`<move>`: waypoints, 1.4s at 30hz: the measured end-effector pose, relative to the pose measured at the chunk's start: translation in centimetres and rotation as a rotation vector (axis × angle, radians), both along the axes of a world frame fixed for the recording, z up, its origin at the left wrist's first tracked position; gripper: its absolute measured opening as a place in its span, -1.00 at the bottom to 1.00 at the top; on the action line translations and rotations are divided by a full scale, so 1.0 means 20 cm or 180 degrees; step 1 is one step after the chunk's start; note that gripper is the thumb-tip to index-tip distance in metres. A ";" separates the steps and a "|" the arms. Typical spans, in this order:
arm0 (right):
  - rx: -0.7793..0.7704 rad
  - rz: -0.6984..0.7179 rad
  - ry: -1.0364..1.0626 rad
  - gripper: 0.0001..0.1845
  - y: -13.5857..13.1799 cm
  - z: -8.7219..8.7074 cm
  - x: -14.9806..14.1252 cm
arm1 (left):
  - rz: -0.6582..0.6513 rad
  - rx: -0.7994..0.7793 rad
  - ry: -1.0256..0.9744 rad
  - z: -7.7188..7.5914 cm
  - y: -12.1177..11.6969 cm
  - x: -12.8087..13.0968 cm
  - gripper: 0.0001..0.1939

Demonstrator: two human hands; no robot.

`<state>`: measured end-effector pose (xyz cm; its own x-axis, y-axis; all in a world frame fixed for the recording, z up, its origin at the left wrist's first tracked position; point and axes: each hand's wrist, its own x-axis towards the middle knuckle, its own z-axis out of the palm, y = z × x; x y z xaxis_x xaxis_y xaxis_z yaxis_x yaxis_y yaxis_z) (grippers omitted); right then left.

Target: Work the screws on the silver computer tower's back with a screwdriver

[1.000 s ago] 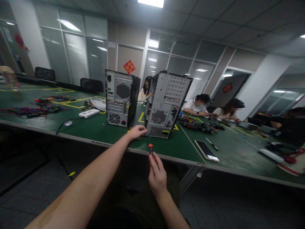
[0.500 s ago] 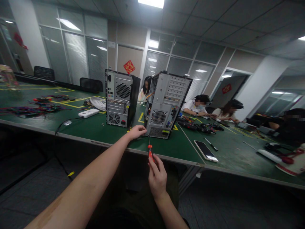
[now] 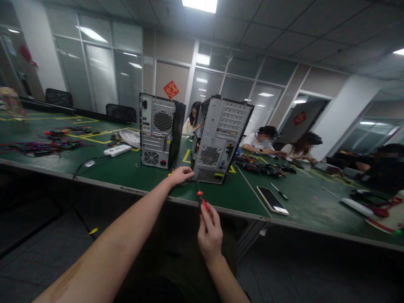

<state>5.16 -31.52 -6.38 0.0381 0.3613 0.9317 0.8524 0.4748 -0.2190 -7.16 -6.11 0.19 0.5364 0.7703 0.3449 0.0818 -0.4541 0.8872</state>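
Note:
A grey computer case (image 3: pixel 217 139) stands upright with its back panel facing me and its left side open. My right hand (image 3: pixel 210 233) grips a screwdriver (image 3: pixel 201 198) by its red and black handle. The thin shaft points up to the lower left corner of that case. At the same corner, beside the shaft's tip, the fingers of my left hand (image 3: pixel 181 175) are pinched together. What lies between those fingertips is hidden. A second, darker computer case (image 3: pixel 158 130) stands upright to the left of my left hand.
On the green table (image 3: pixel 249 198) lie a phone (image 3: pixel 272 200), a pen-like tool (image 3: pixel 279 191) and a bundle of cables (image 3: pixel 265 167) on the right. A white power strip (image 3: pixel 117 150) and tangled wires (image 3: pixel 47 145) lie left. Several people sit across and along the table.
The screwdriver's handle has tilted slightly to the right, and my right hand has shifted a little with it, its fingers changing position on the handle. My left hand stays at the case corner.

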 end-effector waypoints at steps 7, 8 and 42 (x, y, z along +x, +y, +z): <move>0.0058 -0.0141 0.0387 -0.67 0.00 0.02 0.01 | -0.0016 -0.0055 0.0016 0.01 -0.01 -0.01 -0.58; 0.0058 -0.0114 0.0371 -0.67 0.00 0.02 0.02 | -0.0017 -0.0058 0.0017 0.01 -0.01 -0.01 -0.57; -0.0010 0.0042 0.0171 -0.60 -0.01 0.01 0.00 | 0.0057 0.0062 0.0075 0.02 -0.03 -0.01 -0.58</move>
<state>5.23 -31.75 -6.25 0.0831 0.3650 0.9273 0.8331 0.4852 -0.2657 -7.46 -6.69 0.63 0.5308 0.7731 0.3472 0.1109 -0.4695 0.8760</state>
